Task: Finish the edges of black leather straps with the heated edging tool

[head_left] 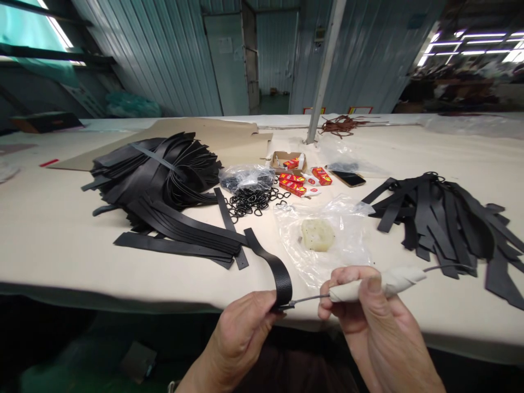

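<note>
My left hand [245, 333] pinches the near end of a black leather strap [270, 262], which curves up and back onto the table. Between the fingers of my right hand [372, 311] is a thin metal tool with a white wrapped handle [347, 292]. The tool's left tip touches a small dark metal piece [287, 305] at the strap's folded end; its other end, a thin wire, points right. Behind the strap, black rings [249, 202] lie in a pile beside a large bundle of black straps [164, 174]. A yellowish block [317, 234] rests on clear plastic.
More black straps [446, 224] hang together at the right of the table [53, 229]. Red-and-yellow boxes [292, 185], a small carton [301, 168] and a phone [347, 178] lie mid-table. A metal pole [327, 65] stands behind them, near brown cords [339, 125].
</note>
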### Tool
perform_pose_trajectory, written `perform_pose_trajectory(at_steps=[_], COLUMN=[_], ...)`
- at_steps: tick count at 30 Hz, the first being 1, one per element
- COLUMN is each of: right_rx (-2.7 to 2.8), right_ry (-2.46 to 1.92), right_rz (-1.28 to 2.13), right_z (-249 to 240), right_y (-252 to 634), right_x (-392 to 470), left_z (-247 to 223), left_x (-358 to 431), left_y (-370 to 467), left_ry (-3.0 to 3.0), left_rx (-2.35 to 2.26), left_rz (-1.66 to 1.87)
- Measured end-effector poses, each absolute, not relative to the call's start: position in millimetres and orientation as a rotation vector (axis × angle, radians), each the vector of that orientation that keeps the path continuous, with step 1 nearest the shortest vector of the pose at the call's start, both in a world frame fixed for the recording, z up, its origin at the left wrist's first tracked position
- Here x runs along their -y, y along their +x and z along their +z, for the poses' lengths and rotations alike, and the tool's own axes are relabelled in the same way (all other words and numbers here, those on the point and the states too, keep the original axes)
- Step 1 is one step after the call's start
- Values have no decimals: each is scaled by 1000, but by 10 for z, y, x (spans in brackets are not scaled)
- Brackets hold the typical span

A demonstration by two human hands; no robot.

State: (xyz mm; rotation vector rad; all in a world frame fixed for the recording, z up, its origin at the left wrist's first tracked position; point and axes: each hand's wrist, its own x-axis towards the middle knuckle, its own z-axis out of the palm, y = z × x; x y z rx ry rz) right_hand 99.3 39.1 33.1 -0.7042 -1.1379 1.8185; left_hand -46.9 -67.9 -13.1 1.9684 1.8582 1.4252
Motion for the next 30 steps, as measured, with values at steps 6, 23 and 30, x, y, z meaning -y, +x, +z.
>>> perform_pose_trajectory(at_steps=[6,23,30], right_rx=[1170,1144,1031], right_ry=[-681,-684,-757], right_rz=[1854,1898,2021], right_z=[305,201,99], right_y=[990,884,854], right_x=[-357,-329,-285], left_z=[-118,-127,-95], left_x=[679,673,634], left_y=[-463,-390,-305], left_ry=[2000,1424,740], left_rx=[-1864,-1742,-1411], left_rz=[1433,1541,1538])
